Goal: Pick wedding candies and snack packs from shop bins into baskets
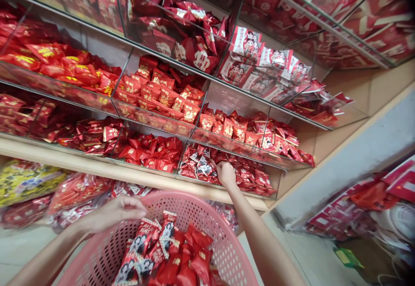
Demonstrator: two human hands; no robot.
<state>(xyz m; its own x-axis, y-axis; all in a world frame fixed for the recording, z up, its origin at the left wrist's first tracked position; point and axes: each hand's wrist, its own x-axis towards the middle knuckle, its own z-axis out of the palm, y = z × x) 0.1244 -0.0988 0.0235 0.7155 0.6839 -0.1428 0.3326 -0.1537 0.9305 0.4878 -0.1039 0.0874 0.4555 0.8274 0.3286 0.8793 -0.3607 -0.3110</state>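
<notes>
So, what am I looking at under the right hand?

Red foil packets printed with small black-and-white portraits (197, 165), heaped in the lowest row of a clear acrylic display rack (223, 141). From my remote seat, I see the right hand (226, 174) pressed onto them at the front of that compartment, its fingers bunched. I cannot tell whether it has hold of one.

And the left hand (113, 214)?

Low over the rim of a round pink perforated plastic basket (181, 201), palm down, fingers loosely spread, with nothing visible in it.

What's inside the basket?

Long red-and-white portrait packets (145, 242) heaped with glossy red pillow packets (186, 273).

What's around all that?

More red packets with gold characters (162, 91) fill the rack's higher compartments. A cream wooden ledge (97, 167) runs beneath the rack, and yellow patterned bags (26, 182) lie below it at the left.
</notes>
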